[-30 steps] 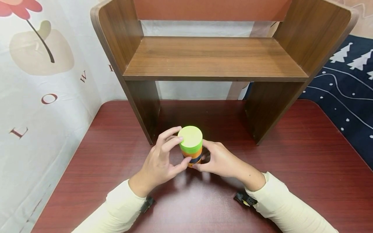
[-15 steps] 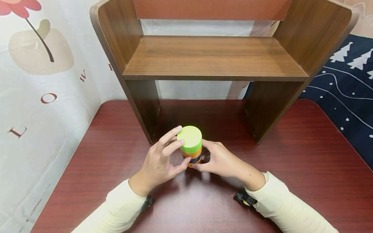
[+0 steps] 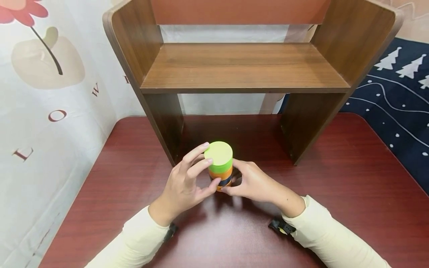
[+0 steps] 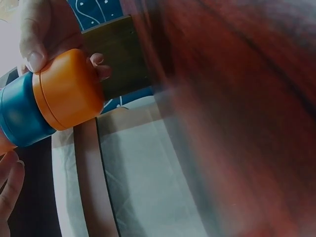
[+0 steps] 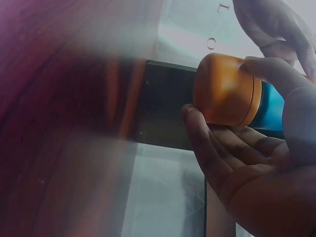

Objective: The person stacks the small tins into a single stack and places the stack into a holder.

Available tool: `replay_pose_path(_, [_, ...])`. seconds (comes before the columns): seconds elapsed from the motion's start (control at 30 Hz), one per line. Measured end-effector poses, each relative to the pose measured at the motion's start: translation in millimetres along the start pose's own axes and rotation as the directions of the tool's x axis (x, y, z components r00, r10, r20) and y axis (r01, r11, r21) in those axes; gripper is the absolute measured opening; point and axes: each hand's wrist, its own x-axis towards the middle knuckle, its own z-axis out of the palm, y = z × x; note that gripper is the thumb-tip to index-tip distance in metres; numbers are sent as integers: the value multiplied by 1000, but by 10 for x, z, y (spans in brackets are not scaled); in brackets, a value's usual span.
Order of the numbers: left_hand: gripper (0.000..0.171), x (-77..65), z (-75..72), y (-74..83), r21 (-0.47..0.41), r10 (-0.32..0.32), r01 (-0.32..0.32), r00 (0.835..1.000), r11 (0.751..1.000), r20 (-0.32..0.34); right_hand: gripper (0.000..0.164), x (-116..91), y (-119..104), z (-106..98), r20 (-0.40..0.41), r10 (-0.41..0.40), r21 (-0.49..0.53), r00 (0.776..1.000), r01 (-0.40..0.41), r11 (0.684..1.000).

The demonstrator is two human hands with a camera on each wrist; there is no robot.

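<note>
A stack of round coloured containers stands upright between my two hands. Its light green top (image 3: pixel 218 153) is uppermost, with orange, dark blue and orange bands below. My left hand (image 3: pixel 182 184) holds the stack from the left, two fingertips at the green rim and the thumb at the blue band. My right hand (image 3: pixel 256 182) grips the lower part from the right. In the right wrist view its thumb and fingers wrap the bottom orange container (image 5: pixel 224 89), which has a seam around it. Above that container sits the teal one (image 4: pixel 24 111), and the base hangs over the table.
A brown wooden shelf unit (image 3: pixel 244 67) stands behind the hands on the dark red table (image 3: pixel 352 178). Its side panels come down left and right of the stack. Patterned cloth (image 3: pixel 60 123) hangs at both sides. Black straps (image 3: pixel 281 226) are on both wrists.
The stack sits slightly higher in the head view, and the hands keep about the same hold. The left fingertips have shifted a little at the green rim. The head view has moved slightly.
</note>
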Motion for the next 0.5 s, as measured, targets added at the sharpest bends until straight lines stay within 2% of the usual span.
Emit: replay_pose_path(0.5, [39, 128, 2, 23, -30, 9, -8, 1000, 1000, 30, 47, -31, -40, -105, -25, -23, -18, 999, 23, 1000])
